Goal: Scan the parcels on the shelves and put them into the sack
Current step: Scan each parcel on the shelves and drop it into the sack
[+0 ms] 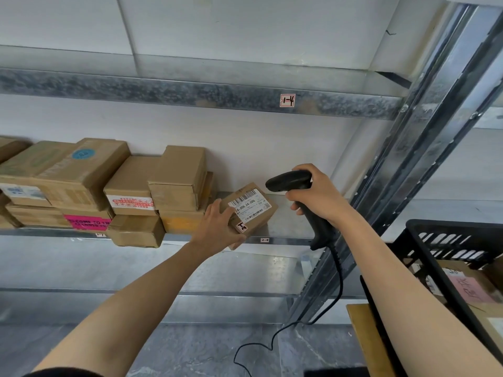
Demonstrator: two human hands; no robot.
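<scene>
A small brown cardboard parcel point(251, 210) with a white barcode label is tilted at the front edge of the metal shelf point(288, 227). My left hand point(219, 228) grips its left end, fingers on top and thumb underneath. My right hand point(317, 195) holds a black corded barcode scanner point(290, 180) by its handle, with the head pointing left at the parcel's label from close by. Several more brown parcels point(130, 191) are stacked on the same shelf to the left. No sack is in view.
A black plastic crate point(446, 240) holding parcels stands at the right on a wooden surface point(359, 330). A steel upright point(424, 148) rises just right of my right hand. The scanner's cable point(337, 289) hangs down toward the grey floor. Another shelf beam point(190, 93) runs above.
</scene>
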